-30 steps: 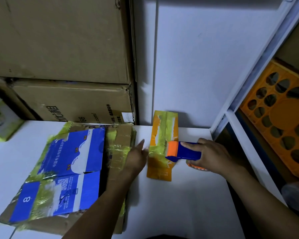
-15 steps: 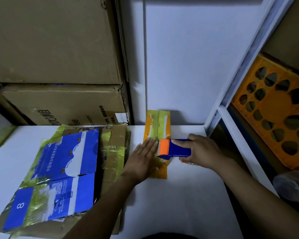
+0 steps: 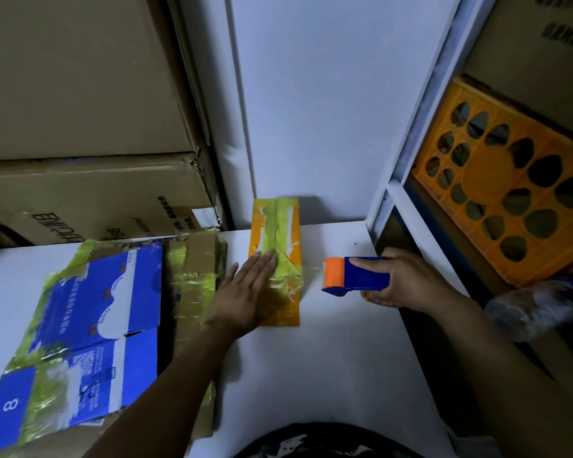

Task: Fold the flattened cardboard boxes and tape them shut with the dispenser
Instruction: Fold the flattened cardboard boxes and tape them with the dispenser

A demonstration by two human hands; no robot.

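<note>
Taping: orange box folded, yellow-green tape along its top seam; judged close to sealed.
Left hand: fingers straight, mostly together, pressed flat on the box's taped top.
Right hand: fingers curled round the blue dispenser.
Dispenser: just right of the left fingertips, off the box, orange head toward it.
Remaining: blue box, left of the pressing fingers, lying flat, not yet folded.
</note>
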